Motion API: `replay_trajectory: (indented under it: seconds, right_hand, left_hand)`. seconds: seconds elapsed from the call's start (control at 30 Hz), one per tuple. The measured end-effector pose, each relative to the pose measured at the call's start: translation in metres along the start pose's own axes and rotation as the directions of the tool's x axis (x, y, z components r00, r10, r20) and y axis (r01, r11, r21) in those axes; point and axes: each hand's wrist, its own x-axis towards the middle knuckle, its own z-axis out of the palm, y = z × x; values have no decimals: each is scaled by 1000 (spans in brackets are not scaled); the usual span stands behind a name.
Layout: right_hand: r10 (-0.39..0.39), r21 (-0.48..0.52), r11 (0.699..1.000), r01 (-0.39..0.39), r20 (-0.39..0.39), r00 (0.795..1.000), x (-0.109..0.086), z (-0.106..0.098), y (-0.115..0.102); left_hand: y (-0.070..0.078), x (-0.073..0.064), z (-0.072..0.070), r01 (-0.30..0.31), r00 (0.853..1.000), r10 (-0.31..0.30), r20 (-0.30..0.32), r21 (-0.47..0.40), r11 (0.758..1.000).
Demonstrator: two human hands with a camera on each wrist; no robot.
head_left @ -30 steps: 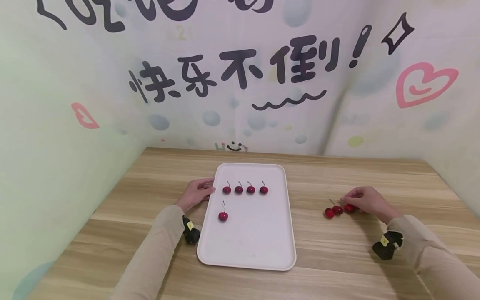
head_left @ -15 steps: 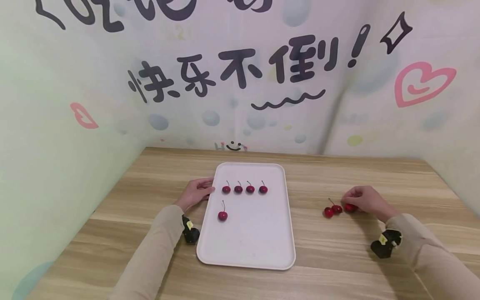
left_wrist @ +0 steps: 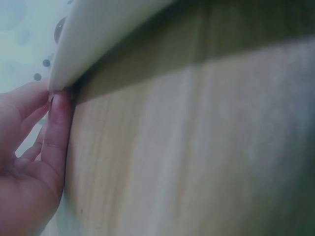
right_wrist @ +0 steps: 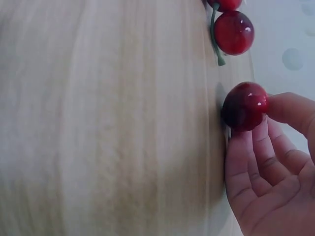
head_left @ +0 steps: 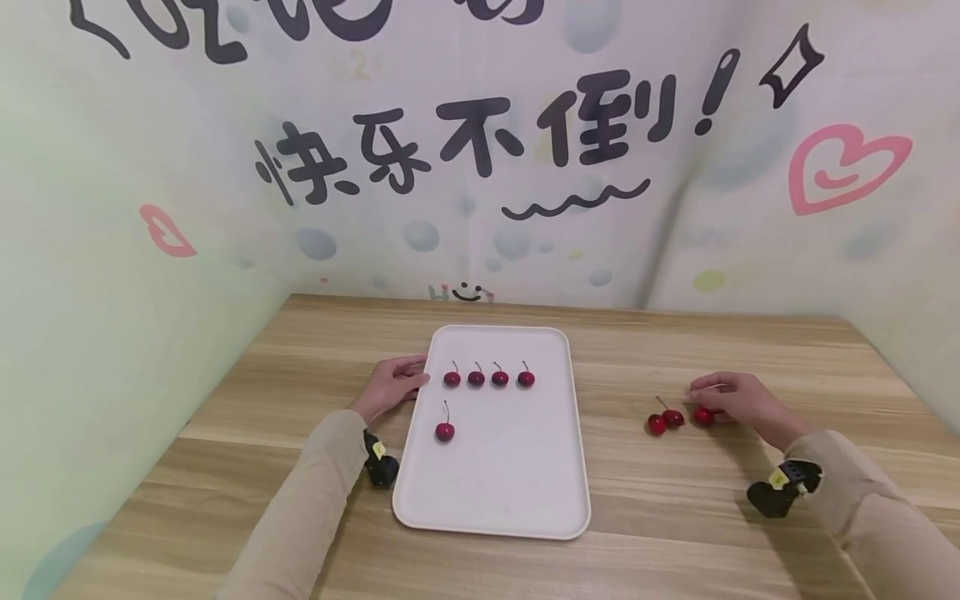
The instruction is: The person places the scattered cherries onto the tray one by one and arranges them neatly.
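On the white tray [head_left: 502, 483] lies a row of several dark red cherries [head_left: 476, 379], stems pointing away. A single cherry [head_left: 445, 432] sits below the row's left end. My left hand [head_left: 389, 387] grips the tray's left rim, its thumb and finger meeting at the edge in the left wrist view. Right of the tray, my right hand [head_left: 738, 400] holds a red cherry [right_wrist: 245, 106] between thumb and fingertips, low over the table. Just left of that hand, two more cherries [head_left: 664, 421] lie close together on the wood.
The wood-grain table [head_left: 622, 550] reaches back to a printed wall cloth [head_left: 465, 242] with black lettering and pink hearts. Black wrist cameras [head_left: 783, 490] sit below both sleeves. Bare wood lies between the tray and the loose cherries.
My right hand has shifted slightly to the right, its fingers lifting a little, so more of the cherry under them shows. My left hand and the tray keep their place.
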Motion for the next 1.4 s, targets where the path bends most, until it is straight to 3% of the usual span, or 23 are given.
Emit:
replay_trajectory:
  seconds: [0.3,0.67,0.9,1.17,1.4]
  right_hand:
    - [-15,-25,1000,15,24,1000,-3,1,-4]
    - [-47,-40,998,47,-1,999,-4,1,-12]
    - [-104,-14,995,104,-11,995,-7,3,-18]
    - [-214,31,976,214,0,977,-4,14,-31]
    - [-234,73,970,230,54,971,-5,33,-54]
  left_hand:
    - [1,1,0,-2,1000,2,0,3,1000]
    - [-1,1,-1,8,1000,-8,-1,12,1000]
    - [0,0,0,21,1000,-21,-13,6,1000]
    - [-2,1,1,10,1000,-10,-12,12,1000]
    - [-2,1,2,16,1000,-16,-13,15,1000]
